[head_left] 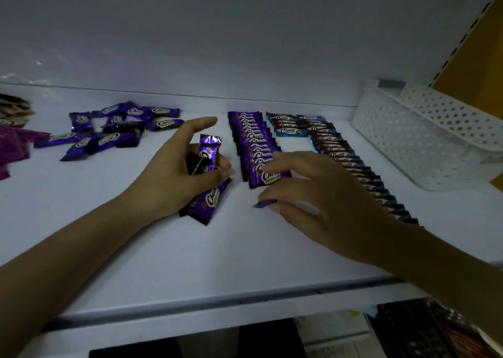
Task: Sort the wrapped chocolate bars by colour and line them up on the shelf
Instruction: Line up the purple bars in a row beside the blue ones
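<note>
**Inspector:** The purple row point(254, 150) runs from the back of the shelf point(190, 248) toward you, its bars overlapped like tiles. Your right hand point(321, 197) sits at its near end, fingers curled low around a purple bar point(265, 203). Only one end of that bar shows, and the hand is blurred.

**Operator:** And my left?

**Inspector:** Your left hand point(174, 172) grips a bunch of purple bars point(209, 153) just left of the row, thumb closed across them and forefinger lifted free.

**Operator:** What could go wrong?

**Inspector:** Three items, in my judgement. First, your right wrist hangs over the blue row point(330, 144) beside the purple one, so a dropped wrist would scatter it. Second, the bunch looks fanned, so a bar may slip out. Third, a hard push on the front bar could buckle the whole line.

**Operator:** And the surroundings?

**Inspector:** The loose purple pile point(109, 131) lies unsorted at the back left, well apart from the row. Pink wrappers point(13, 145) lie at the far left edge. A white perforated basket point(408, 129) stands at the right, near the blue row. The shelf is plain white with a white back wall, a slotted upright point(462, 39) at the right and a yellow wall beyond it. The light is dim, and the goods below the shelf are too dark to name.
</note>
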The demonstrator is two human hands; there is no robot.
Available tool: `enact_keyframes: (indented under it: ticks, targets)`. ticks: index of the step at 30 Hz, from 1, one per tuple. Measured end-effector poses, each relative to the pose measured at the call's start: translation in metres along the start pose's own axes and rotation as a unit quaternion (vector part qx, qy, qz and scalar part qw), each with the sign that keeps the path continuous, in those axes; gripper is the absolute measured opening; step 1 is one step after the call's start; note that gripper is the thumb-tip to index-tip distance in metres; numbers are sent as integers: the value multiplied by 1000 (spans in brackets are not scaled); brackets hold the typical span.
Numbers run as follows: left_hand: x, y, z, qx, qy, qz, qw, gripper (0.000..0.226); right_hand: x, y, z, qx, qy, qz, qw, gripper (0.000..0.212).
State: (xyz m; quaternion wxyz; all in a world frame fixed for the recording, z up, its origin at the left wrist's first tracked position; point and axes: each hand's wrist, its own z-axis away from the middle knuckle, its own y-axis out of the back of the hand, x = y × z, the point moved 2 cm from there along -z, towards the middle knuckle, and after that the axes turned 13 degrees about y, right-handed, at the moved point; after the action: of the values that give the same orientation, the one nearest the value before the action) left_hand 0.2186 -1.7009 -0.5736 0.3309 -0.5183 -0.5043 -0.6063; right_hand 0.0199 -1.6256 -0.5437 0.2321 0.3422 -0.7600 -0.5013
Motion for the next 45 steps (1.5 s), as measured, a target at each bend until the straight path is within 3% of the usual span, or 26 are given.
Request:
enact_keyframes:
  ticks: [8, 10, 12, 15, 27, 38, 45]
  targets:
    - [0, 0, 0, -5, 3, -4, 1000, 70, 1, 1, 13, 2, 25, -126, 992, 27]
    - [0, 0, 0, -6, 3, -7, 1000, 71, 4, 0, 14, 4, -17, -178, 984, 24]
    - [0, 1, 0, -4, 3, -5, 1000, 71, 11, -3, 14, 6, -71, -224, 972, 7]
    - [0, 0, 0, -3, 3, -7, 1000, 70, 23, -7, 13, 11, -136, -237, 962, 17]
    - [0, 0, -1, -1, 2, -2, 1000, 69, 50, -7, -9, 6, -127, -92, 988, 18]
    - [-1, 0, -1, -1, 5, 4, 1000, 69, 49, -11, -6, 17, -204, -91, 975, 45]
    - [-1, 0, -1, 2, 0, 0, 1000, 69, 45, -15, -9, -9, -197, -88, 976, 42]
